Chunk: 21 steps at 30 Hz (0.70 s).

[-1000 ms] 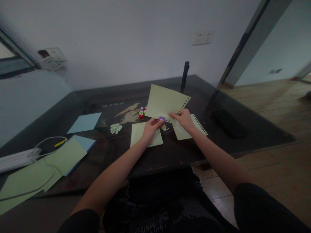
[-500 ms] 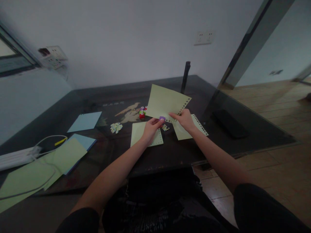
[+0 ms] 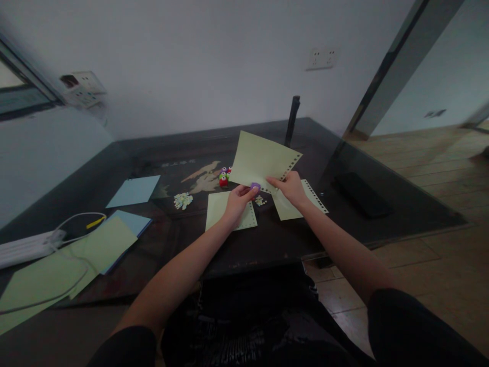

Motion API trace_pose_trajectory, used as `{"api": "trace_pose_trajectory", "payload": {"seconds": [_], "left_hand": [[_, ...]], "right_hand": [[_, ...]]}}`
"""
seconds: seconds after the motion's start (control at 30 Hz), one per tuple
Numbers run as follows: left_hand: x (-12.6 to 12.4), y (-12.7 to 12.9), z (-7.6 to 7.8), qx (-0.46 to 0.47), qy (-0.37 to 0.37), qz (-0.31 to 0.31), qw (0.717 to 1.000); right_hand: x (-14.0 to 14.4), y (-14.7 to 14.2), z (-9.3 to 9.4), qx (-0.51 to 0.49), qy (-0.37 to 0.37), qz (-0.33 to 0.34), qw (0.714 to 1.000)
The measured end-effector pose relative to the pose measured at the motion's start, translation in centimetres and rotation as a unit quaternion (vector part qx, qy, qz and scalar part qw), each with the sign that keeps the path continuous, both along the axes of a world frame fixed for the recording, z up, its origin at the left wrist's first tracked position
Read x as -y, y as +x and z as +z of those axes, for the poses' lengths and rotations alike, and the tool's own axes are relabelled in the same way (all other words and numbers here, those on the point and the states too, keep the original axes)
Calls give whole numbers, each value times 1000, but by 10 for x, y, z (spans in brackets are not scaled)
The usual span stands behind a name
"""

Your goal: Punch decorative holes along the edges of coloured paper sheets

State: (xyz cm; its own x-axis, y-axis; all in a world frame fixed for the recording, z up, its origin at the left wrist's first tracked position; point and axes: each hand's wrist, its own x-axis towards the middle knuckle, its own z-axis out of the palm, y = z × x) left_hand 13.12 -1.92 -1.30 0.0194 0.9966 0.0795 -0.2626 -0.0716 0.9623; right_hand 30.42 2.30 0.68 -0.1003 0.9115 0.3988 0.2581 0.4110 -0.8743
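Observation:
My left hand (image 3: 236, 200) grips a small purple punch (image 3: 254, 186) clamped on the lower edge of a pale green paper sheet (image 3: 260, 158). My right hand (image 3: 291, 188) pinches the same sheet by its lower right part, holding it tilted above the dark table (image 3: 267, 239). The sheet's right edge carries a row of punched holes. Beneath my hands lie two more green sheets with punched edges (image 3: 218, 208) (image 3: 314, 195). A small pile of punched bits (image 3: 260, 201) lies between them.
Red, green and purple punches (image 3: 224, 177) stand behind the held sheet, near a pile of paper bits (image 3: 182, 200). Blue paper (image 3: 133, 191) and green sheets (image 3: 99, 247) lie left, with a white power strip (image 3: 26, 248) and cable. A black phone (image 3: 361, 193) lies right, a dark post (image 3: 292, 117) behind.
Hardly anything has changed; the held sheet and both hands have shifted very slightly to the right.

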Motion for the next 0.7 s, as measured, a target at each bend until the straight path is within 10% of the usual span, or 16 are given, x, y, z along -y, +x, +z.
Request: {"api": "trace_pose_trajectory", "payload": {"seconds": [0.7], "left_hand": [[1, 2, 5, -17, 25, 35, 999]], "right_hand": [[8, -1, 9, 18, -18, -17, 1000]]}}
